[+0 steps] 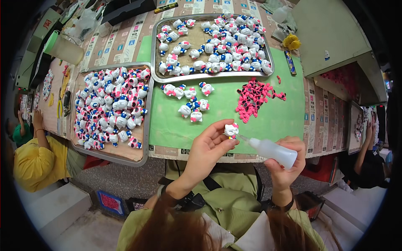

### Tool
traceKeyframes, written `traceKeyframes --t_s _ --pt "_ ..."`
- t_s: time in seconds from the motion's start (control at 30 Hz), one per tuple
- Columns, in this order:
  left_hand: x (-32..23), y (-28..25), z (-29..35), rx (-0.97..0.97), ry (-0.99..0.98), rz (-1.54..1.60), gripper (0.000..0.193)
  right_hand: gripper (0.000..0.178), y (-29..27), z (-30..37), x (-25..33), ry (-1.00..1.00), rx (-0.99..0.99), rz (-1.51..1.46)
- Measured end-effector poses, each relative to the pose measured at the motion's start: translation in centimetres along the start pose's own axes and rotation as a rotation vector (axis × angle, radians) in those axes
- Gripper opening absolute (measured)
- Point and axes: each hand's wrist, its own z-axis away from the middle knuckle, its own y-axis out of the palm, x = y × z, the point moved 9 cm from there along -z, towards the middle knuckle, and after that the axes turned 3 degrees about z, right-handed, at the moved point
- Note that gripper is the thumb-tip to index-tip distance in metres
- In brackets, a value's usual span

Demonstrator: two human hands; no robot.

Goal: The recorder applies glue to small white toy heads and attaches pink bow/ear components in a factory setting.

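Note:
Between the thumb and fingers of my left hand (pixel 207 150) is a small white cat figurine (pixel 231 130) with pink and blue parts. My right hand (pixel 287 161) is wrapped round a translucent squeeze bottle (pixel 274 152), tilted so its thin nozzle points at the figurine; I cannot tell whether the tip touches it. Beyond my hands, a heap of small pink pieces with dark lenses, like sunglasses (pixel 250 98), lies on the green mat (pixel 167 125). Several loose figurines (pixel 195 105) rest on the mat to the left of the heap.
A metal tray (pixel 153 50) of figurines stands at the far side. Another tray (pixel 146 142), on the left, holds figurines with pink and dark pieces on them. A lidded jar (pixel 63 48), pliers (pixel 60 108) and a grey cabinet (pixel 335 37) flank the mat. People work at both sides.

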Motion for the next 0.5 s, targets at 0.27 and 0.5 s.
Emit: traceKeyframes --t_s 0.27,0.5 --pt "0.18 0.08 0.11 -0.019 -0.01 0.006 0.039 0.043 -0.02 -0.12 -0.16 0.002 0.004 0.023" --pt "0.22 -0.19 0.11 -0.032 0.012 -0.004 0.038 0.04 -0.08 -0.33 0.35 -0.017 0.039 0.034"
